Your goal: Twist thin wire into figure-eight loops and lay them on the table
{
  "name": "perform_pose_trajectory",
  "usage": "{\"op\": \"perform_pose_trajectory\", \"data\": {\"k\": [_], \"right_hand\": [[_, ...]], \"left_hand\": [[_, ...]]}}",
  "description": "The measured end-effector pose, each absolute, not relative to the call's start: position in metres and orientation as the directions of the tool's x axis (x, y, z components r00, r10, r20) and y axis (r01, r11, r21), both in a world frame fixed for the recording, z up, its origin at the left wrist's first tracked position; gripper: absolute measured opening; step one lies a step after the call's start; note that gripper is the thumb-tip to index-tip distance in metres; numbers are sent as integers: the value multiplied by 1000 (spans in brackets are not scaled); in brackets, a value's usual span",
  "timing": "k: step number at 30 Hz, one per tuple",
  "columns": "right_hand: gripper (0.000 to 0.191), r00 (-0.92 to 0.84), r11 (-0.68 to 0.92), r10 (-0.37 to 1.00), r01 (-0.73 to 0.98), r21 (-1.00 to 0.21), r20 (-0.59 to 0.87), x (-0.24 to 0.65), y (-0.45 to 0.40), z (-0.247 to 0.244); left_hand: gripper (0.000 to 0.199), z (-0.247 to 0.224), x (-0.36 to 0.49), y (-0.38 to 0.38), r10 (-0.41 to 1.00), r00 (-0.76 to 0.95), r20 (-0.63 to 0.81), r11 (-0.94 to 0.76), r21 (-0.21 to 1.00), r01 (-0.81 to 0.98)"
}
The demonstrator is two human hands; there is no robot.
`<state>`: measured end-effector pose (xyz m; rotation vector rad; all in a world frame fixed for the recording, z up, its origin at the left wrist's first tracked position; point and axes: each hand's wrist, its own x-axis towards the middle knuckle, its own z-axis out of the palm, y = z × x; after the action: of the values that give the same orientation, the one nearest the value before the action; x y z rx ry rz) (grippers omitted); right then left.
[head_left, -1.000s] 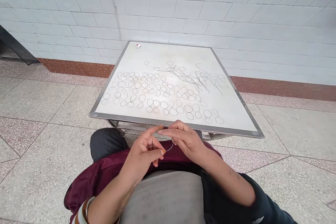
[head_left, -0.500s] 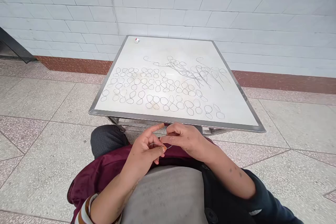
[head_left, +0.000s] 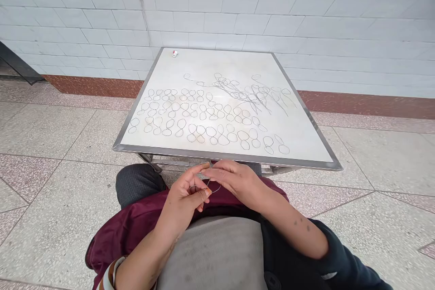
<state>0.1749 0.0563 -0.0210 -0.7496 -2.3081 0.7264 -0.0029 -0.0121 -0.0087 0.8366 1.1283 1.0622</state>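
Between my hands, over my lap, is a thin wire [head_left: 216, 190] bent into loops. My left hand [head_left: 189, 190] pinches it between thumb and a finger, while the index finger stretches up toward the table edge. One small loop shows inside the left fingers, another to their right. My right hand [head_left: 238, 181] is bent over the right loop, its fingers closed together at the wire's upper part; the fingertips are partly hidden. On the white table [head_left: 204, 63] lie rows of figure-eight wire loops [head_left: 217, 133].
A tangle of longer wires with looped ends [head_left: 244, 93] lies farther back on the table. A small red-and-white object [head_left: 175, 54] sits at the far left corner. The table has a grey metal rim [head_left: 224, 156] and stands against a tiled wall [head_left: 217, 13].
My right hand has shifted slightly left and up along the wire, its fingers straighter. More of the right loop shows now. My left hand keeps its pinch.
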Motion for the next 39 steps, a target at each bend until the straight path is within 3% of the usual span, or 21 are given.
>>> {"op": "perform_pose_trajectory", "data": {"k": [3, 6, 13, 18, 20, 24, 27, 34, 39], "right_hand": [[13, -490, 462, 830, 340, -819, 265, 168, 53, -27], [9, -459, 333, 875, 335, -882, 156, 164, 49, -25], [12, -404, 508, 847, 429, -747, 344, 159, 43, -27], [11, -341, 513, 857, 499, -699, 386, 151, 41, -31], [3, -320, 454, 886, 457, -765, 334, 149, 39, -30], [22, -366, 221, 924, 274, -936, 111, 149, 37, -26], [25, -424, 89, 906, 192, -977, -1, 149, 35, -27], [21, -378, 168, 921, 162, -972, 96, 143, 29, -33], [19, -369, 76, 929, 109, -991, 31, 140, 26, -34]], "left_hand": [[53, -11, -3, -12, 957, 45, -287, 289, 923, -254], [57, -13, -3, -12, 958, 32, -284, 282, 924, -259], [58, -14, -1, -10, 954, 34, -298, 296, 915, -275], [54, -19, 1, -8, 960, -6, -279, 264, 915, -306], [53, -21, 2, -7, 962, -30, -273, 248, 910, -333], [51, -20, -1, -6, 964, -70, -257, 215, 906, -364], [49, -19, -3, -6, 962, -104, -251, 197, 908, -370], [46, -20, -1, -5, 948, -150, -280, 193, 882, -431], [47, -21, -1, -3, 953, -149, -266, 187, 896, -403]]}}
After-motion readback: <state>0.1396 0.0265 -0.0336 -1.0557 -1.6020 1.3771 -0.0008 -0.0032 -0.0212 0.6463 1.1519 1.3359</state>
